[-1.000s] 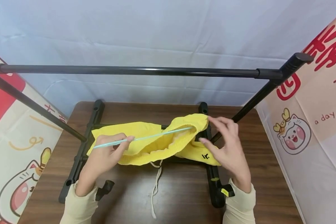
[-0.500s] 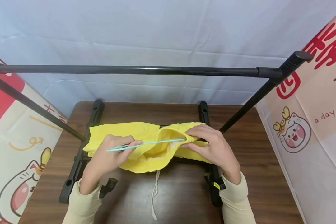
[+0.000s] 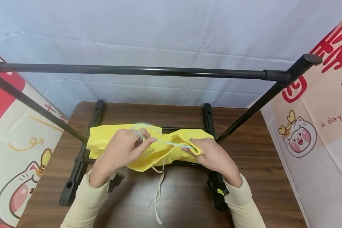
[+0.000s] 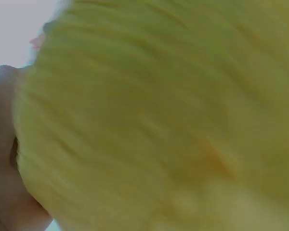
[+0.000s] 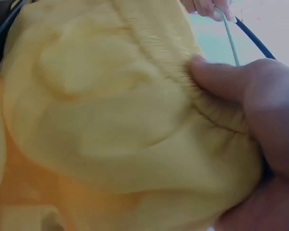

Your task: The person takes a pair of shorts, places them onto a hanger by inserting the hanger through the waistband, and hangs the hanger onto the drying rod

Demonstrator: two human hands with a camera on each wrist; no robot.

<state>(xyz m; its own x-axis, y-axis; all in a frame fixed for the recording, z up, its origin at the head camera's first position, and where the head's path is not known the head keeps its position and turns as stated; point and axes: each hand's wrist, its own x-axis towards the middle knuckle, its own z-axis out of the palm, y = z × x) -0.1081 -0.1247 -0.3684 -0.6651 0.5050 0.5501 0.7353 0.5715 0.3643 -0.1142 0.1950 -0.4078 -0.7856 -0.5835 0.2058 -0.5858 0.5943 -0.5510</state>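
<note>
A pair of yellow shorts (image 3: 151,155) with a gathered elastic waistband and pale drawstring (image 3: 159,190) lies bunched across the lower bars of a black rack. My left hand (image 3: 128,145) pinches a thin light blue clothes hanger (image 3: 175,144), blurred near the fingers. The hanger's far end disappears into the waistband opening. At that end my right hand (image 3: 213,152) grips the waistband, thumb and fingers on either side of the cloth. In the right wrist view the thumb presses the gathered waistband (image 5: 154,53). Blurred yellow cloth (image 4: 144,106) fills most of the left wrist view.
The black rack's top rail (image 3: 131,69) crosses above and beyond both hands, with slanted posts at either side. Its feet (image 3: 66,193) stand on the brown wooden table (image 3: 185,202). A pale cloth backdrop (image 3: 159,31) hangs behind, and printed panels (image 3: 310,136) flank the table.
My right hand has come left from beside the shorts and taken hold of the waistband. The left hand has moved right with the hanger, and the waistband opening has narrowed.
</note>
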